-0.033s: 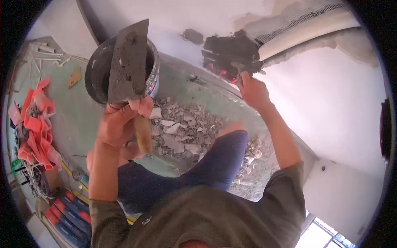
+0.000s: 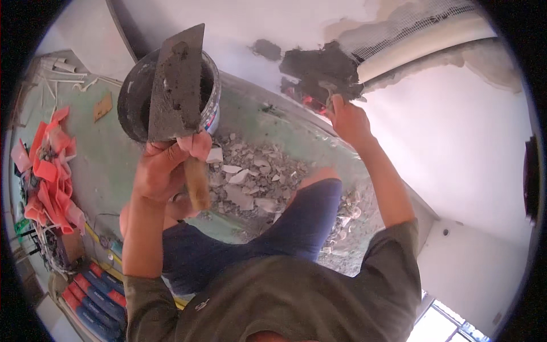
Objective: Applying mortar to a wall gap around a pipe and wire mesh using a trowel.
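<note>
My left hand (image 2: 165, 171) is closed around a flat rectangular plastering trowel (image 2: 191, 74) with a wooden handle (image 2: 197, 185). Its blade carries smears and lumps of grey mortar, in view in front of a round bucket (image 2: 134, 108) with dark, caked inner walls. Up against the wall, my right hand (image 2: 350, 121) grips a small trowel (image 2: 329, 94), whose blade is mostly hard to make out. It meets the lower edge of a dark wet mortar patch (image 2: 319, 65). Something red (image 2: 312, 104) shows at the base of that patch.
Broken rubble (image 2: 250, 171) lies between my legs and the bucket. Crumpled pink-red sheeting (image 2: 54, 176) is on the green floor at left, above blue-and-red objects (image 2: 94, 299). Mesh (image 2: 410, 31) and a pale pipe-like strip (image 2: 421, 51) run along the wall at upper right.
Very little differs. The trowel blade in my left hand is tilted slightly differently, and my right hand has shifted a touch to the right along the patch's lower edge.
</note>
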Tool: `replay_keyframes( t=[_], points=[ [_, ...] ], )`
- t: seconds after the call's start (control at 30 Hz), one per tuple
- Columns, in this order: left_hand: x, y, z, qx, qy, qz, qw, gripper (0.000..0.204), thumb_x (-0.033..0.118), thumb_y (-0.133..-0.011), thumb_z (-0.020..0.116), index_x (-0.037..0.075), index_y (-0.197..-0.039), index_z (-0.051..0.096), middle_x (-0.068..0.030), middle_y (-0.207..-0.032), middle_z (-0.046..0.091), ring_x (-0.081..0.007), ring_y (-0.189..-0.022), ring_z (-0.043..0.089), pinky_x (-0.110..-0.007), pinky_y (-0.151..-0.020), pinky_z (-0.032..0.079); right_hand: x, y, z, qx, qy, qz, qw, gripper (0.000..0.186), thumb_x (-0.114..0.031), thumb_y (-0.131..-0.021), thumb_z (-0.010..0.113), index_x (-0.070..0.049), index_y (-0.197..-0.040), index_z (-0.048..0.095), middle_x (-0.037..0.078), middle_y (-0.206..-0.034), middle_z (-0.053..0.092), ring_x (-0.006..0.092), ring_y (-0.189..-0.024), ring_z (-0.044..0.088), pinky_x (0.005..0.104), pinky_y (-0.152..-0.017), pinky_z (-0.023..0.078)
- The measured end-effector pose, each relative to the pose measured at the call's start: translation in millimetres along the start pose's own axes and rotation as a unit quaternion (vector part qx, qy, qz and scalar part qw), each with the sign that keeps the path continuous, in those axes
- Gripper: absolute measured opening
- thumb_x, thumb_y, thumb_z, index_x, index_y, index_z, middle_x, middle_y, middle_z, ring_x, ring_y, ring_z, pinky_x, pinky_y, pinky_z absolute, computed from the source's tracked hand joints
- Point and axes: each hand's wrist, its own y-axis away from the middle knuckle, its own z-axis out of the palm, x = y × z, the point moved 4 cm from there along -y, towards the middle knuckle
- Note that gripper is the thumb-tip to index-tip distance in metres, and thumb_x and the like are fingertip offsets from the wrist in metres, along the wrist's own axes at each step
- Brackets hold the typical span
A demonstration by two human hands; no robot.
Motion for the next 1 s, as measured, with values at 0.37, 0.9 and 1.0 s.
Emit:
replay_keyframes(
  t=[0.37, 0.9, 1.0],
  points=[
    [6, 0, 3, 0.018, -0.054, 0.019, 0.998, 0.010, 0.017, -0.088, 0.060, 0.011, -0.084, 0.053, -0.0008, -0.080, 0.047, -0.0174, -0.079, 0.045, -0.030, -0.070, 0.038, 5, -41, -34, 0.085, 0.072, -0.012, 0.994, 0.032, -0.035, -0.090, 0.054, -0.004, -0.097, 0.050, 0.019, -0.082, 0.063, 0.0370, -0.076, 0.064, 0.0471, -0.064, 0.051],
    [2, -4, 0, 0.011, -0.045, -0.003, 0.999, 0.008, 0.015, -0.089, 0.059, 0.010, -0.087, 0.053, -0.0025, -0.083, 0.049, -0.0185, -0.082, 0.046, -0.031, -0.074, 0.039, 9, 18, -72, 0.111, -0.025, 0.078, 0.990, 0.032, -0.035, -0.091, 0.050, -0.004, -0.094, 0.054, 0.018, -0.090, 0.062, 0.0366, -0.083, 0.062, 0.0474, -0.072, 0.049],
    [2, 0, -7, 0.046, -0.048, -0.015, 0.998, 0.007, 0.015, -0.089, 0.059, 0.010, -0.089, 0.054, -0.0031, -0.084, 0.049, -0.0190, -0.082, 0.047, -0.032, -0.074, 0.040, 10, 39, -51, 0.016, 0.018, 0.009, 1.000, 0.029, -0.033, -0.091, 0.049, -0.005, -0.096, 0.054, 0.016, -0.091, 0.062, 0.0360, -0.084, 0.061, 0.0468, -0.072, 0.049]
  ],
)
